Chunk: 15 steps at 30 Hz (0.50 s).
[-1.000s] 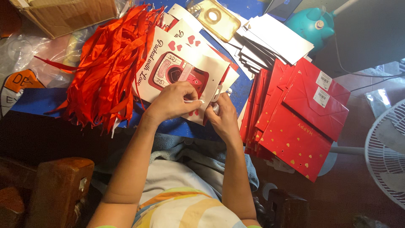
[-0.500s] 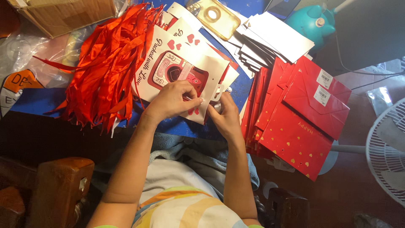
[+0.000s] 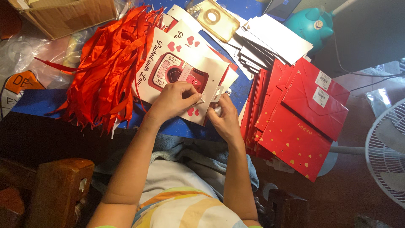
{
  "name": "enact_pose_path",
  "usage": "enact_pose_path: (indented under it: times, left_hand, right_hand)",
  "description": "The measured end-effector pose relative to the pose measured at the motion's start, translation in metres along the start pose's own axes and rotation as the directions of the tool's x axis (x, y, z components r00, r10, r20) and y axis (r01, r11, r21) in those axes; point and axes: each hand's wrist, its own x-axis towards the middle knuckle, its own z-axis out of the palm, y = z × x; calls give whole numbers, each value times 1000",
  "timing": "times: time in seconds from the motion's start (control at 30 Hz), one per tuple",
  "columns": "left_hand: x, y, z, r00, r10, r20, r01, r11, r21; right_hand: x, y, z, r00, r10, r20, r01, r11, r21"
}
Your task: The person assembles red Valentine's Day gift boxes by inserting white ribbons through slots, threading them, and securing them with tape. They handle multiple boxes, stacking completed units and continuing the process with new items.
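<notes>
L hand [image 3: 175, 99] lies knuckles-up on the top white card [image 3: 181, 74] of a fanned stack, fingers curled in and thumb pressed to the fingertips, pinching a small white strip [image 3: 202, 99] at the card's lower right edge. R hand [image 3: 225, 117] sits just beside it, w/ fingers bent and bunched together around another bit of white paper [image 3: 218, 93] at the same corner; how firmly it grips, can't tell, since the fingertips are mostly hidden. The two hands are near each other, almost touching, over the blue table [image 3: 38, 103] edge close to the body.

The card is white w/ red hearts and a red-pink picture of a camera-like thing in the middle; it rests tilted on more cards of the same kind. To its left, touching the stack, a big heap of red ribbons [image 3: 109, 63]. To the right, well clear of the hands, red paper bags w/ gold hearts [image 3: 295, 126] lie flat and overlapped. Behind those, a pile of white sheets [image 3: 270, 40], a clear phone case [image 3: 213, 19] and a teal toy-like object [image 3: 310, 25]. Cardboard box [image 3: 63, 14] at top left, white fan [image 3: 386, 152] at right
</notes>
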Motion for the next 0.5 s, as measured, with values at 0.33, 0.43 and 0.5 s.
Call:
enact_pose_path:
  times: [0.33,0.43,0.5]
  left_hand:
    - [-1,2,5,999,12,-32,-12,1000,-6]
    - [0,-3,3,1000,-20,-20,19,999,-33]
    - [1,-6,2,999,-51,1,51,996,-73]
  right_hand:
    - [1,3,7,999,2,-35,-4,999,-50]
    - [1,5,11,996,53,-78,-52,998,20]
    - [0,5,11,996,58,-69,-58,998,2]
